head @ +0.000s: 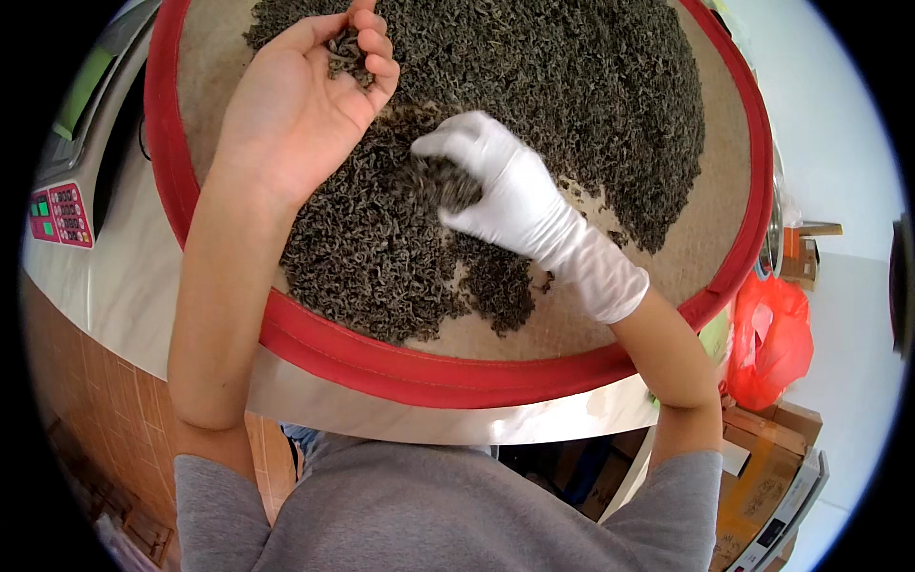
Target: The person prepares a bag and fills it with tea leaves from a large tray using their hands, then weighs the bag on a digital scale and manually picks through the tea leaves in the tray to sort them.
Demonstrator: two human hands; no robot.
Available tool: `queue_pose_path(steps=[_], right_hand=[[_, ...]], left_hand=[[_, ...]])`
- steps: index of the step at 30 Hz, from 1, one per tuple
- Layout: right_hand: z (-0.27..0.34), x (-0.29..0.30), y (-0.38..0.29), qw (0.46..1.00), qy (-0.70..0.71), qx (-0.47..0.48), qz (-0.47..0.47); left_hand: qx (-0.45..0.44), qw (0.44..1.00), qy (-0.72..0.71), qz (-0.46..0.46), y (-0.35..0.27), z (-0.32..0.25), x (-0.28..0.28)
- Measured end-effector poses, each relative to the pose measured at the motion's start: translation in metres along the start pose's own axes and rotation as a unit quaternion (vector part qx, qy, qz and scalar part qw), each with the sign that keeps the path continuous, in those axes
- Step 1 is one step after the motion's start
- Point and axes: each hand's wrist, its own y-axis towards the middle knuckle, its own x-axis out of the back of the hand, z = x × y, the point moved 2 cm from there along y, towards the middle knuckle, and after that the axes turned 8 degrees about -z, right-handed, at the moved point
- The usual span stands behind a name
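Observation:
A round, shallow tray with a red cloth rim holds a wide spread of dark, curled dried leaves that look like tea. My left hand is bare, palm up, its fingers curled around a small clump of leaves. It is raised over the left part of the tray. My right hand wears a white glove. Between its thumb and fingers is a bunch of leaves, blurred by motion, just over a nearer pile. Bare tray bottom shows at the near right.
The tray rests on a pale marbled table. To the left stands a digital scale with a red keypad. A red plastic bag and cardboard boxes are at the right. Tiled floor shows at lower left.

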Motion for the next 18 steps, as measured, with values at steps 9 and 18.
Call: queue_pose_path(steps=[9, 18], right_hand=[[-0.012, 0.052, 0.000, 0.937, 0.249, -0.240, 0.058], [-0.021, 0.064, -0.027, 0.985, 0.011, -0.165, 0.047]], left_hand=[[0.005, 1.000, 0.005, -0.011, -0.002, -0.001, -0.006], [-0.010, 1.000, 0.002, -0.007, -0.005, 0.004, -0.010]])
